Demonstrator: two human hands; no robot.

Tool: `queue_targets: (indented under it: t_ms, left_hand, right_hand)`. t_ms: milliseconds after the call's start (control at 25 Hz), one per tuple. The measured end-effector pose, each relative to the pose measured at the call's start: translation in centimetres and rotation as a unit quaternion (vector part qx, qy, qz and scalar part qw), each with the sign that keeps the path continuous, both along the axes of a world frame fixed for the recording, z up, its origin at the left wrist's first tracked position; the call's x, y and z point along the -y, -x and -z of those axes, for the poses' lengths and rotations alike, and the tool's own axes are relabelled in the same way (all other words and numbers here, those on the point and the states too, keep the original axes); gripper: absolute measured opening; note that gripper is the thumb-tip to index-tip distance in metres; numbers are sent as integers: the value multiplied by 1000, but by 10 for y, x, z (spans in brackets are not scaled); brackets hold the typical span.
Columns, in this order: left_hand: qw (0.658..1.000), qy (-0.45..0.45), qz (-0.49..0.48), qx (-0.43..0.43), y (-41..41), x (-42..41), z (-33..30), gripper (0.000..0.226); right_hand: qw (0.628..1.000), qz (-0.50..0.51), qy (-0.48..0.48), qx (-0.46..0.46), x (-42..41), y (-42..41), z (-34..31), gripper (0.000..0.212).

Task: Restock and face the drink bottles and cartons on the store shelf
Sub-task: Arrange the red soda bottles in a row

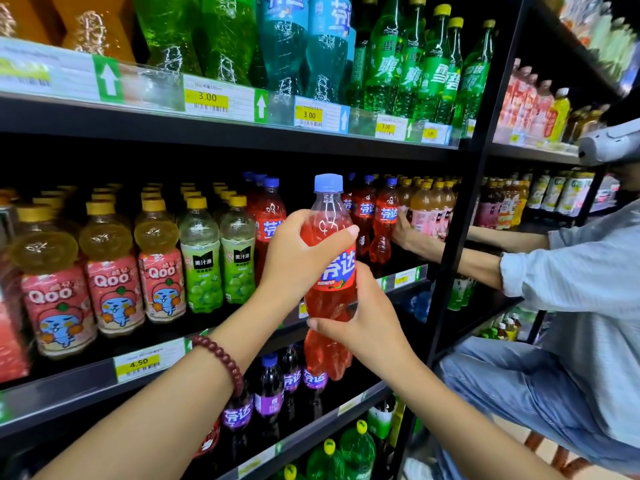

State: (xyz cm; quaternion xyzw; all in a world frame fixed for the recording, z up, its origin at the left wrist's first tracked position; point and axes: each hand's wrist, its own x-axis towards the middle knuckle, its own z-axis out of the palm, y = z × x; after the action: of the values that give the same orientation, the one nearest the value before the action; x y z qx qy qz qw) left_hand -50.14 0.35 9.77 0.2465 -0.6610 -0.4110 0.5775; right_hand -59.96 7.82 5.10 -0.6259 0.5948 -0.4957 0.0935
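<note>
Bright overhead store light, deep shadow under shelves, wide-angle bending and blur toward the edges.

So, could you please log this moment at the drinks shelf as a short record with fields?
held item: red soda bottle, blue cap, upright
left hand: grips the bottle's upper body
right hand: grips its lower body
position: in front of the middle shelf, not on it
matching stock: red bottles behind
nearby: second person reaching into the same shelf

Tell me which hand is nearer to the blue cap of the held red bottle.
Left. The left hand grips just under the blue cap; the right hand holds the red bottle lower.
</note>
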Motion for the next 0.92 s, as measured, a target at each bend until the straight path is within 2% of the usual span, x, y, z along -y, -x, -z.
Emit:
queue_targets:
  t_ms: [80, 160, 280, 440, 520, 680, 800, 920]
  left_hand:
    - [999, -36, 27, -29, 3, 1, 5, 49]
    - [998, -43, 36, -17, 7, 1, 5, 48]
    - [997, 19, 46, 59, 11, 9, 6, 43]
    - [981, 26, 24, 192, 9, 39, 36, 63]
    - [953, 25, -14, 301, 11, 58, 59, 67]
    - [862, 46, -72, 500, 11, 96, 90, 54]
    - [820, 87, -83, 560, 15, 114, 94, 23]
    - [819, 88, -42, 566, 19, 130, 94, 31]
  right_hand:
    - [999, -24, -38, 11, 0, 6, 2, 67]
    - [999, -21, -29, 33, 7, 16, 4, 63]
    - [998, 10, -2, 63, 22, 33, 6, 60]
    - [992, 51, 49, 102, 54, 62, 4, 65]
    - [990, 71, 66, 101, 75, 74, 0, 68]
    - [990, 60, 77, 100, 116, 83, -6, 64]
    - [990, 57, 81, 103, 151, 80, 2, 62]
    - [993, 44, 55, 100, 182, 75, 15, 65]
